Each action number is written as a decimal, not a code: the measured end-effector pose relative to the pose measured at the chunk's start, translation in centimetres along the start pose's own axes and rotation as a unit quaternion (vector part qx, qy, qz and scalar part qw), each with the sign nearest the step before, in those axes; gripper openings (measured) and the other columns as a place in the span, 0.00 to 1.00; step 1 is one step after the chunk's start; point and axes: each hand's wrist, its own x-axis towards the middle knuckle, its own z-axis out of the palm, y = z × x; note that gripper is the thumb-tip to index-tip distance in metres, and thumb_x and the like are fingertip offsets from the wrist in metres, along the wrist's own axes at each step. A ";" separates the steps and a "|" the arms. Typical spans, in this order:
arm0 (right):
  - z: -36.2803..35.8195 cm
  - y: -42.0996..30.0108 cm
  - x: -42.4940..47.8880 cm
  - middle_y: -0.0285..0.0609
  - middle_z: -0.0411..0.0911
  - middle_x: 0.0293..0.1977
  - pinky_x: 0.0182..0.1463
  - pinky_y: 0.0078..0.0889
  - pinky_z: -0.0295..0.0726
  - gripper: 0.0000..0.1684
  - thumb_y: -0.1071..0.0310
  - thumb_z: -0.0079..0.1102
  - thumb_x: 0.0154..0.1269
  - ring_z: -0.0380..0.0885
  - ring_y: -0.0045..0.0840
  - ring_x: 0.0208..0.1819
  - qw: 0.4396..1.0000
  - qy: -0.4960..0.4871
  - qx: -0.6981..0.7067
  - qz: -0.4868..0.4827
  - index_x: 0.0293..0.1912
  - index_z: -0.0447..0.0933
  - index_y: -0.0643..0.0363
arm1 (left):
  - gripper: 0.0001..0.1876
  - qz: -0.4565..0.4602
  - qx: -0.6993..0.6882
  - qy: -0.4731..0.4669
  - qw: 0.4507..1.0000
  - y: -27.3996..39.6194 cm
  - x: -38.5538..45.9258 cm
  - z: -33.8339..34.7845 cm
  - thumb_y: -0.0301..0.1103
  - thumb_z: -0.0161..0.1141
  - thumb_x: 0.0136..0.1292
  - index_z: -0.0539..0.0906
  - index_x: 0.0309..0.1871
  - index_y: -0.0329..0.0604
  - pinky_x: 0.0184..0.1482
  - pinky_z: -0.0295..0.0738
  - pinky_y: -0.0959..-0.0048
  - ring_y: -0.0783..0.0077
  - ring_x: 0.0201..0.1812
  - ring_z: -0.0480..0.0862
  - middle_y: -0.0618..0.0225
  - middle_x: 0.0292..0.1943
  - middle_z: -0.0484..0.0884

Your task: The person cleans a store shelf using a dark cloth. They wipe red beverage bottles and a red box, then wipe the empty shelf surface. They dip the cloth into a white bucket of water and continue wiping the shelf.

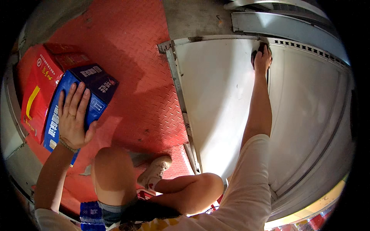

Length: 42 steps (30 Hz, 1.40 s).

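On the left, my left hand (74,115) lies flat with its fingers apart on top of a blue cardboard carton (96,106), which stands against a red carton (43,95). My right arm reaches far forward. At the far end of a white panel (215,86), my right hand (262,59) presses on a dark object (253,57), beside the narrow gap between this panel and a second pale panel (303,95). The fingers partly cover the dark object, and its kind cannot be told.
Red metal checker plate (153,115) covers the floor under my bent legs. A metal frame edge (179,86) borders the white panel. A row of slots (306,47) runs along the second panel's far edge, with a grey metal beam (283,27) beyond. A blue packet (92,215) lies by my thigh.
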 end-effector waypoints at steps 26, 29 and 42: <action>-6.7 -17.9 -9.0 0.47 0.75 0.43 0.47 0.37 0.75 0.19 0.60 0.41 0.65 0.75 0.35 0.42 0.802 0.079 0.563 0.185 0.50 0.70 0.59 | 0.34 0.033 -0.018 0.044 0.998 1.3 0.1 -1.3 0.46 0.46 0.61 0.57 0.69 0.38 0.70 0.39 0.55 0.57 0.71 0.52 0.57 0.70 0.55; -12.5 -10.2 -13.1 0.47 0.75 0.46 0.29 0.50 0.79 0.20 0.53 0.40 0.68 0.79 0.40 0.37 0.568 0.023 0.746 0.346 0.50 0.68 0.57 | 0.34 0.009 -0.003 0.039 0.999 0.5 -1.0 -0.7 0.46 0.45 0.61 0.57 0.69 0.39 0.71 0.39 0.55 0.57 0.71 0.52 0.58 0.70 0.54; -19.7 19.2 -15.0 0.46 0.66 0.58 0.55 0.38 0.71 0.36 0.45 0.51 0.59 0.68 0.35 0.57 0.773 -0.320 -0.381 0.394 0.58 0.66 0.61 | 0.34 0.024 0.011 0.069 0.997 0.4 -0.6 0.4 0.44 0.45 0.58 0.58 0.68 0.40 0.70 0.40 0.55 0.56 0.71 0.53 0.57 0.69 0.56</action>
